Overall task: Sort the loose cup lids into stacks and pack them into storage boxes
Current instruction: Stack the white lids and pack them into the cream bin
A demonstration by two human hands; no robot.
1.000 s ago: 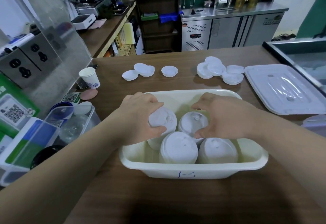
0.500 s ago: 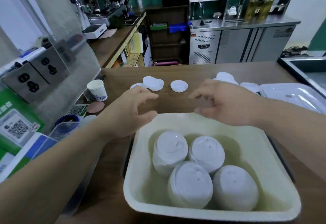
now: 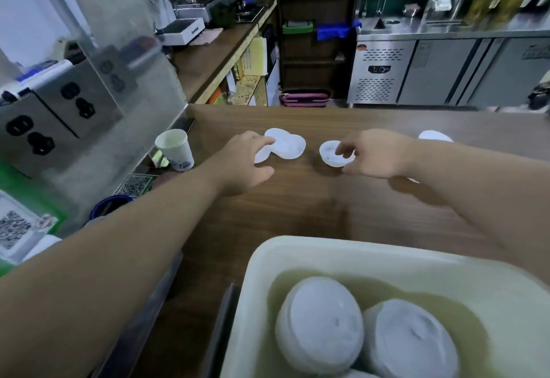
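White lid stacks point(image 3: 321, 327) stood packed in the cream storage box point(image 3: 297, 246) at lower right. Both hands had left the box and reached the loose lids at frame centre. Left hand point(image 3: 244, 166): fingers extended, tips touching the overlapping lids point(image 3: 287, 147), nothing gripped. Right hand point(image 3: 375, 154): fingers and thumb curled round the single lid point(image 3: 331, 154). Judgement: those stacks were placed; collection of the next batch was starting.

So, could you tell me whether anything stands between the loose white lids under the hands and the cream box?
Nothing visible does. The left hand touches the overlapping white plastic lids, the right hand pinches the single white plastic lid, and only bare brown wooden counter lies between them and the cream plastic storage box.
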